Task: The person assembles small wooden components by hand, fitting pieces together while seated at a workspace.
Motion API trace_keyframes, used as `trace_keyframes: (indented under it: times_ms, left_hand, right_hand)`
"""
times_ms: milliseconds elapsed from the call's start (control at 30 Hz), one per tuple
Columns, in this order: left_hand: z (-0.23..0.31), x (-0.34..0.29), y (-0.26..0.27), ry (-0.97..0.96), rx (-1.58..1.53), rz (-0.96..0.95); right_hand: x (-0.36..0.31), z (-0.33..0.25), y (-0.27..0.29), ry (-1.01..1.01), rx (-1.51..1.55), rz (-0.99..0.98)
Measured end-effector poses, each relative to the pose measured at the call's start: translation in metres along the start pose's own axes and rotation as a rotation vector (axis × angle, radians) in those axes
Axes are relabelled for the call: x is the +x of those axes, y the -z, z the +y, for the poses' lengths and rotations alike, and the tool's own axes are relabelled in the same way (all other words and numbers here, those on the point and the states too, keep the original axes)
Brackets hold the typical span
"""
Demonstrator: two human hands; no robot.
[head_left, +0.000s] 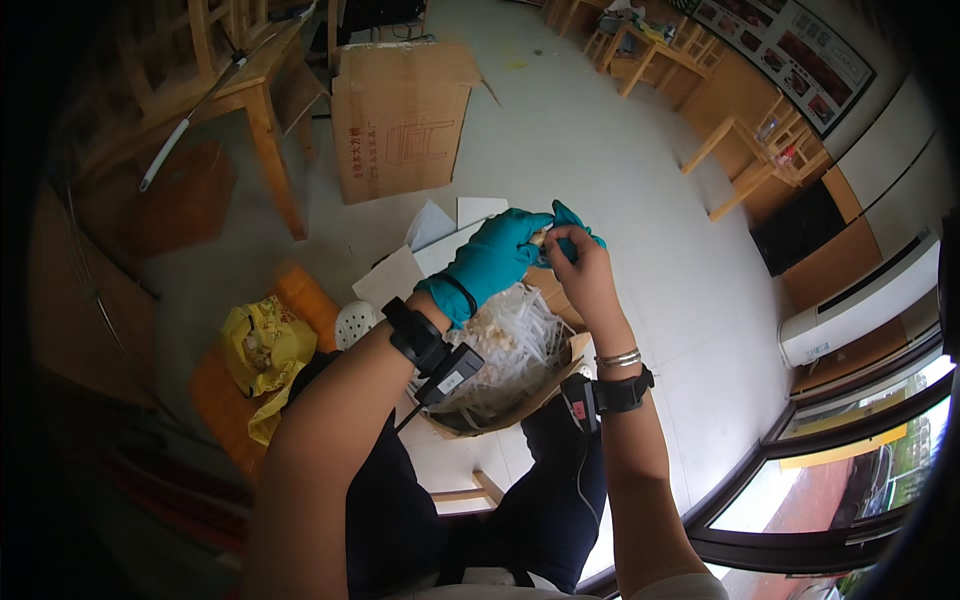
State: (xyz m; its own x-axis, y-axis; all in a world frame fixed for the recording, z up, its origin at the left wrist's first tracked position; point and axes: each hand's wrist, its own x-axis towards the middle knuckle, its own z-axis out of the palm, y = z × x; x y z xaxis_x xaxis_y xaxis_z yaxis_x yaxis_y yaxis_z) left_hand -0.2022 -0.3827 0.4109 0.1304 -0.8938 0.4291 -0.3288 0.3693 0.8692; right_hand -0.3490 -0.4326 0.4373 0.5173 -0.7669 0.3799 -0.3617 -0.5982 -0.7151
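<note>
My left hand [497, 253] wears a teal rubber glove. Its fingers are closed on a small pale-brown piece [539, 239], too small to name. My right hand [583, 272] is bare, its fingertips pinched together close by the piece. What they hold is hidden. More teal rubber [567, 217] shows behind the right fingers; I cannot tell whether it belongs to the left glove or to a second one. Below both hands stands an open cardboard box [520, 408] full of tangled whitish translucent strips [510, 340]. Black straps with small devices circle both wrists.
A yellow plastic bag [268, 345] with brownish contents lies on an orange surface [215, 405] at left, near a white perforated round thing [355, 324]. Ahead stands a large cardboard carton [400, 120]. A wooden table [262, 100] bears a white-handled rod [180, 140].
</note>
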Motion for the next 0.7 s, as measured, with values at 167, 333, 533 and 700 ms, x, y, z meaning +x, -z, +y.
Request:
trace_keyframes:
  times_ms: [167,333,533,700]
  left_hand:
    - [-0.004,-0.002,-0.003,-0.068,0.135,0.014]
    - [0.001,0.001,-0.007,-0.016,0.041,0.051]
    - [0.005,0.0,-0.014,0.036,-0.178,0.094]
    - [0.012,-0.001,-0.005,0.233,-0.608,0.018]
  right_hand:
    - [-0.002,0.001,-0.006,0.115,0.04,0.08]
    - [-0.004,0.006,-0.011,-0.003,0.029,0.17]
    - [-0.007,0.013,-0.012,-0.244,0.44,0.268]
    - [-0.005,0.025,-0.023,-0.356,0.674,0.258]
